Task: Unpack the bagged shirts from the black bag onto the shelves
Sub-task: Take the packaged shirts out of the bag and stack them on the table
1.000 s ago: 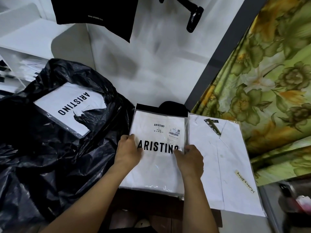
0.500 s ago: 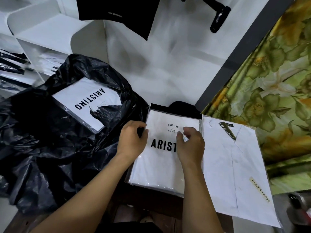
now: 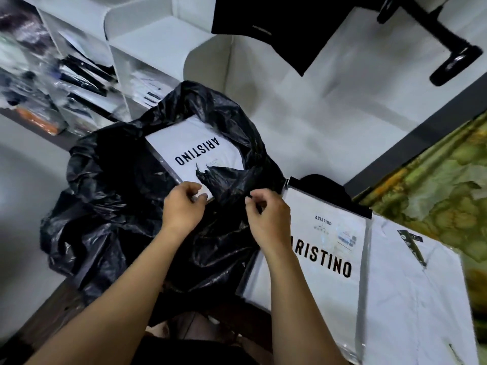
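Head view: bagged shirt lies in the black bag, a torn flap overlapping it. Right hand pinches bag plastic; left hand curls at the shirt's near corner, grip unclear. Another pack lies right.

- green-and-yellow floral fabric curtain: fills the right side, blurred
- dark grey strip: runs diagonally between curtain and white wall
- black cloth garment: hangs at top centre against the wall, small pale lettering, unreadable
- glossy black hanger arm: top right, just beside the garment
- dark brown wooden table: edge visible lower left
- grey floor: far left
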